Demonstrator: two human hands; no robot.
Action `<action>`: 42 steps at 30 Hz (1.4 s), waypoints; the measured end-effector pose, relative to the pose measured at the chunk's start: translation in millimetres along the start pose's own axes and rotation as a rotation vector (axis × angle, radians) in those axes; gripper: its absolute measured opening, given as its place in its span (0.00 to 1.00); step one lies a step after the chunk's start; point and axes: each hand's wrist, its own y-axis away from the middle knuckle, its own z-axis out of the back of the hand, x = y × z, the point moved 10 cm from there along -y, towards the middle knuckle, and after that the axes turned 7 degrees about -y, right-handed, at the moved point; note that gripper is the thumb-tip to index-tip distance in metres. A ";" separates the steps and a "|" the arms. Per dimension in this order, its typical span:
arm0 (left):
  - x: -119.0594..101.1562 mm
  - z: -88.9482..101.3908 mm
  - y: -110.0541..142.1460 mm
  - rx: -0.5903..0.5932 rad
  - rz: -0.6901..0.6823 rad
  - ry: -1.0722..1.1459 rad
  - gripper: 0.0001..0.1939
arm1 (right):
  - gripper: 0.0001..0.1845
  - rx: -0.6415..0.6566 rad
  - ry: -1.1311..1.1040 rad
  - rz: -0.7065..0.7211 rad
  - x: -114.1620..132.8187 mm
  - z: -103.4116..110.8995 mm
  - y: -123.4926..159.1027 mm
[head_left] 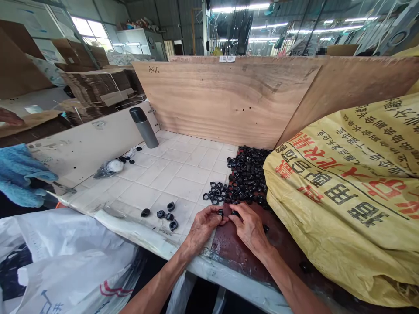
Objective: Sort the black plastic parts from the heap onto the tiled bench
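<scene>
In the head view, the person's two hands are working close together at the near edge of the desk point(183, 176), right of its middle. The left hand point(204, 224) is pinching a black ring point(220, 213) between thumb and fingers. The right hand point(250, 224) is pinching a black piece point(235, 213) just beside it, the fingers covering much of its shape. The two small parts are facing each other with a narrow gap between them.

Just beyond the hands, a heap of black rings point(249, 174) is spreading over a dark red surface point(234, 244) toward the far board. A small cluster of rings point(216, 192) is lying at the heap's left side, on the pale tiles. Farther left, near the front edge, five loose black pieces point(169, 216) are sitting in a scattered group.

On the right, a yellow sack point(327, 218) with printed characters is bulging over the desk, its side lying against the heap. At the far left of the desk, a grey bottle point(146, 131) with a black cap is standing upright, and a clear bag point(106, 169) is lying nearer, with a few dark bits beside it. A wooden board point(222, 100) is closing off the far side.

At the near left, a white sack point(75, 253) is filling the corner, and a blue cloth point(22, 172) is hanging beyond it. Farther back on the left, cardboard point(94, 87) is standing in stacks, and another person's hand point(10, 117) is showing at the edge.
</scene>
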 end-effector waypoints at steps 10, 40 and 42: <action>-9.8 0.4 2.9 -0.008 -0.054 0.057 0.14 | 0.06 -0.051 -0.412 -0.205 -7.4 0.1 -0.4; -10.3 -2.7 3.9 0.001 -0.171 -0.105 0.15 | 0.06 0.044 -0.239 -0.110 13.1 4.2 -1.8; -10.7 -2.0 4.9 -0.001 -0.196 -0.135 0.14 | 0.07 0.035 -0.179 -0.101 12.9 4.1 -1.4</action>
